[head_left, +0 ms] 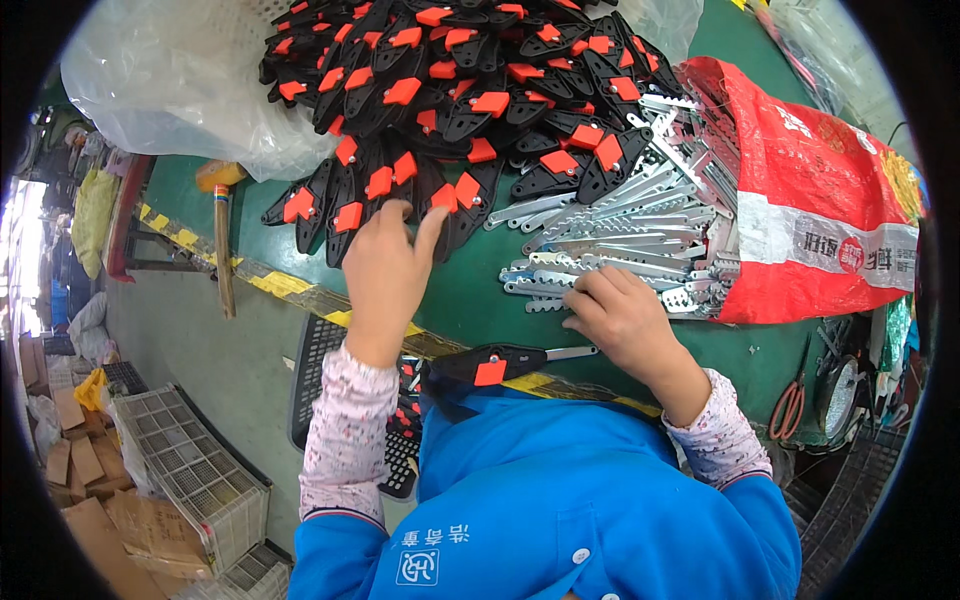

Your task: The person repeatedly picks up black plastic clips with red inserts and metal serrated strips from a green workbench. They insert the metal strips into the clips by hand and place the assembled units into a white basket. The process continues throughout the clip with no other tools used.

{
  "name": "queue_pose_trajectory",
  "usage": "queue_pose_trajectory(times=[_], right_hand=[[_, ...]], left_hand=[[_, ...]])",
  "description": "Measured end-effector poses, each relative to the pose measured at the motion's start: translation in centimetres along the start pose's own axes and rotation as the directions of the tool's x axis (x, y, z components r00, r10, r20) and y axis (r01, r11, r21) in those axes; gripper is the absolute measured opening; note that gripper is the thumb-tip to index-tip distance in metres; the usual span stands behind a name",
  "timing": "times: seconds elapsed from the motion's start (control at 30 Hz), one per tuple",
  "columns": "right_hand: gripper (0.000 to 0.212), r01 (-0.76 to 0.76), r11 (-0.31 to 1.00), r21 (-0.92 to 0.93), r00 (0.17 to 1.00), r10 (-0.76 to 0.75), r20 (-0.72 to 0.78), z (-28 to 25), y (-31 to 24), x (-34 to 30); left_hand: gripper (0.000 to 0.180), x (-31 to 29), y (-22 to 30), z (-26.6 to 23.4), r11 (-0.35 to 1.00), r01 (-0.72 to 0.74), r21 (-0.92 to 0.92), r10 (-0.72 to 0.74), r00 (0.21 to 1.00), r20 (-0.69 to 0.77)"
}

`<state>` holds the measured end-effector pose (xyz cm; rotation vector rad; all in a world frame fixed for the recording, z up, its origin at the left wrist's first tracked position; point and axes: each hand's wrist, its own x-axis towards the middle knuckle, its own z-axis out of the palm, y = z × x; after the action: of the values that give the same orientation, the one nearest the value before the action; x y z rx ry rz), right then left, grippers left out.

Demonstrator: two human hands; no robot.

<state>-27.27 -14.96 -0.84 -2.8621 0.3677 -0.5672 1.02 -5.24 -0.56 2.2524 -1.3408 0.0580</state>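
My left hand [385, 280] reaches to the near edge of a pile of black plastic pieces with red tabs [490, 103]. Its thumb and fingers are apart, around the end of one black piece [428, 185]. My right hand [622, 322] is at the near side of a heap of silver notched metal strips [640, 225]. Its fingers curl together over the strip ends, and the fingertips partly hide what they grip. Between my forearms, a single black piece with a red tab [489, 372] lies by the table's front edge, with a metal strip [572, 352] sticking out to its right.
A red and white woven sack [800, 250] lies open beside the strips. Clear plastic sheeting [180, 95] lies behind at left. A mallet [222, 210] sits at the left edge. Orange-handled scissors [790, 400] lie at right. Black baskets [312, 370] stand below the table's front edge.
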Motion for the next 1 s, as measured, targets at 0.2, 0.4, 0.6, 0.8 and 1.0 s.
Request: queue_pose_trajectory(times=[0.2, 0.4, 0.6, 0.8, 1.0], right_hand=[[0.024, -0.016, 0.995, -0.093, 1.000, 0.018, 0.015, 0.1, -0.5, -0.5], [0.024, -0.131, 0.991, -0.019, 0.984, 0.128, -0.124, 0.1, 0.2, 0.1], [0.024, -0.078, 0.988, -0.132, 0.996, 0.071, -0.059, -0.1, 0.5, -0.5], [0.026, -0.113, 0.994, -0.001, 0.983, 0.112, -0.148, 0.5, 0.4, 0.3], [0.015, -0.264, 0.848, 0.459, 0.924, 0.360, -0.134, 0.0, -2.1, 0.6]], left_hand=[[0.047, 1.0, 2.6, 0.5, 0.984, 0.178, 0.032, -0.181, 0.966, 0.187], [0.048, -3.3, 1.7, -1.9, 0.824, 0.369, -0.430, -0.253, 0.919, 0.303], [0.053, -3.0, -0.3, -3.9, 0.972, -0.225, -0.070, 0.234, 0.955, 0.183], [0.063, -3.4, -0.9, -5.8, 0.921, -0.372, -0.115, 0.380, 0.796, 0.470], [0.058, -4.0, -0.5, -5.9, 0.906, -0.391, -0.162, 0.423, 0.849, 0.317]])
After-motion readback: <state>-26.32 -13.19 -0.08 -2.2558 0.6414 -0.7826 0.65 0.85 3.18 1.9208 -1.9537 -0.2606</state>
